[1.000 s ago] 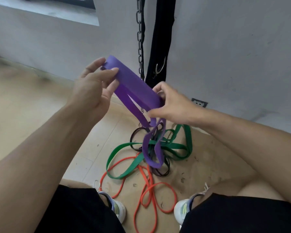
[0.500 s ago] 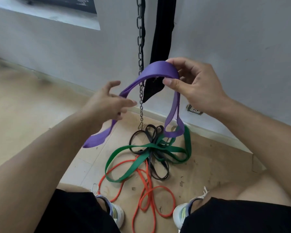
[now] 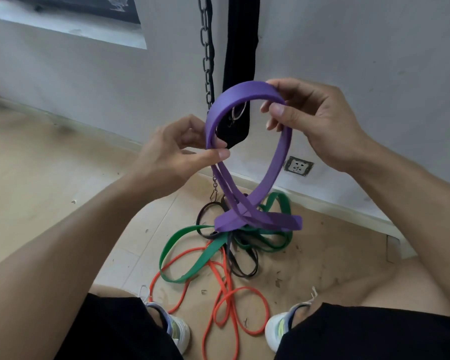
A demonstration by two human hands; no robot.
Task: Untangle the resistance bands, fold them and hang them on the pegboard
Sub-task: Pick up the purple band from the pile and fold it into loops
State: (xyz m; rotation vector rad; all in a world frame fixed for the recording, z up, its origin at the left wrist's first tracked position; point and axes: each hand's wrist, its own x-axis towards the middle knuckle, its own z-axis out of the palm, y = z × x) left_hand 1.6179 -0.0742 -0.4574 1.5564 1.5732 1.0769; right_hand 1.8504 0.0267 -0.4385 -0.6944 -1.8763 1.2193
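I am folding the wide purple rubber band [image 3: 278, 162], pinching it with my left hand [image 3: 172, 157] and right hand [image 3: 315, 120]; the green, orange and black bands [image 3: 218, 255] are lying tangled on the floor, nothing hung yet.

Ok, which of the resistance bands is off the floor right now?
The purple band: the left hand and right hand hold it up, while the green band, orange band and black band lie on the floor.

Your left hand [image 3: 177, 152] now pinches the purple band [image 3: 276, 165] again; its free end has swung beneath the loop.
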